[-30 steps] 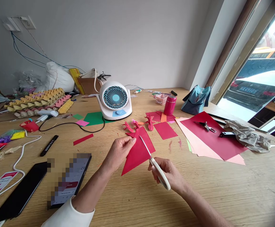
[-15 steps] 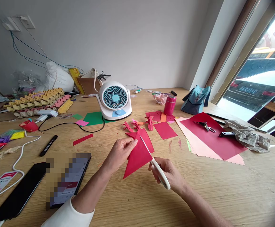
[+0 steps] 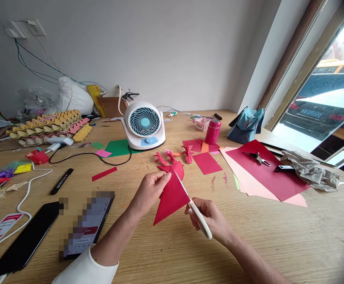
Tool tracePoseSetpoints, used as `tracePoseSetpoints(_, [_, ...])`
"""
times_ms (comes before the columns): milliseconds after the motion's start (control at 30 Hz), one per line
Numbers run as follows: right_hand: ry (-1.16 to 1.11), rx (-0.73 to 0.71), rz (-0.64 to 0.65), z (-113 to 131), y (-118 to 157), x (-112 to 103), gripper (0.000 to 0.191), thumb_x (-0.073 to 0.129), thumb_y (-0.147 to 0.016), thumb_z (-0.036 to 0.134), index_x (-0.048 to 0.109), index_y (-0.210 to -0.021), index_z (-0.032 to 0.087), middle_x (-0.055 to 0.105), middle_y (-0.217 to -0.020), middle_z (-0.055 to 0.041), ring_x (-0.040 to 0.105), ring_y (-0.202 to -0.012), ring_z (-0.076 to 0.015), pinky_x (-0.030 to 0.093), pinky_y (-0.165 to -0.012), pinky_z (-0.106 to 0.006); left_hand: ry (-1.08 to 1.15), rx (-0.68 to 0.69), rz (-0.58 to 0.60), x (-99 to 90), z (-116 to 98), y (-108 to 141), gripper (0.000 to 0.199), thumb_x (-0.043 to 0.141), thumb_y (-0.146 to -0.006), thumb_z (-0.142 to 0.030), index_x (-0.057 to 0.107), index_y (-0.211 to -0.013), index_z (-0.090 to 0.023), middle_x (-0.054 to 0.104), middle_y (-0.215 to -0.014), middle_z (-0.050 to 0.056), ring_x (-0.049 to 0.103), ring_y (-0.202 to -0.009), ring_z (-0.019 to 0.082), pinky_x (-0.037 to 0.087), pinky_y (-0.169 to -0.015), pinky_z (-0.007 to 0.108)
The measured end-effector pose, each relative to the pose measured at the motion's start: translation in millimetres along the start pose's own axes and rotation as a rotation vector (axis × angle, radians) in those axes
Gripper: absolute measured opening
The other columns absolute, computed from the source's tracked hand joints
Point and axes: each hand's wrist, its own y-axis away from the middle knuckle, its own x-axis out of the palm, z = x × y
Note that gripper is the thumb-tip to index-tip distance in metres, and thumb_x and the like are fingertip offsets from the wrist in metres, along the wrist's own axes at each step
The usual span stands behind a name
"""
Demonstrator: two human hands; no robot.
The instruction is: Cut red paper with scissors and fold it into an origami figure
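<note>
My left hand [image 3: 152, 188] pinches a sheet of red paper [image 3: 172, 201] near its top, thumb on the face of the sheet. Fingers of my right hand [image 3: 205, 217] are wrapped round the white handles of a pair of scissors [image 3: 200, 221]. The scissors' blades lie along the paper's right edge, pointing up and left to a spot close to my left thumb. Beyond the blades a red flap [image 3: 178, 169] curls away. Just behind stand small red cut-paper figures [image 3: 187, 153], and a red paper square [image 3: 207, 163] lies to their right.
A white fan [image 3: 145, 126] stands at the back, its black cable curving left. Phones [image 3: 26, 236] and a black marker [image 3: 61, 181] lie at left. At right are stacked red and pink sheets [image 3: 266, 177] with keys on top, and crumpled paper [image 3: 311, 169]. A pink flask [image 3: 213, 132] stands behind.
The red flap beyond the blades has curled and dropped toward the back, where it earlier lay flat and reached farther right. Both hands have stayed nearly in place.
</note>
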Motion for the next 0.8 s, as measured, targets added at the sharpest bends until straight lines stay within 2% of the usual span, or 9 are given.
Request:
tracePoseSetpoints(267, [0.016, -0.004, -0.023, 7.1, 0.5, 1.8, 0.04, 0.059, -0.087, 0.05, 0.048, -0.067, 0.018, 0.05, -0.056, 0.003, 0.045, -0.05, -0.0092, 0.031, -0.048, -0.022, 0.0, 0.011, 0.068, 4.0, 1.9, 3.9, 0.046, 0.046, -0.091, -0.048, 0.025, -0.062, -0.02, 0.023, -0.059, -0.005, 0.021, -0.054, 0.008, 0.018, -0.049, 0.025])
tracePoseSetpoints(467, [-0.003, 0.007, -0.021, 9.4, 0.5, 1.5, 0.037, 0.061, -0.086, 0.048, 0.048, -0.068, 0.018, 0.05, -0.058, 0.0032, 0.047, -0.052, -0.0098, 0.035, -0.049, -0.022, 0.009, 0.019, 0.079, 6.6, 3.2, 5.4, 0.047, 0.047, -0.091, -0.048, 0.024, -0.062, -0.02, 0.023, -0.058, -0.005, 0.021, -0.054, 0.009, 0.018, -0.049, 0.025])
tracePoseSetpoints(800, [0.023, 0.002, -0.03, 7.9, -0.3, 1.9, 0.041, 0.058, -0.086, 0.052, 0.046, -0.066, 0.019, 0.047, -0.054, 0.004, 0.042, -0.048, -0.0089, 0.031, -0.046, -0.022, 0.003, 0.005, 0.083, 5.5, 2.5, 4.0, 0.046, 0.047, -0.091, -0.047, 0.026, -0.061, -0.02, 0.022, -0.06, -0.005, 0.02, -0.055, 0.009, 0.018, -0.05, 0.025])
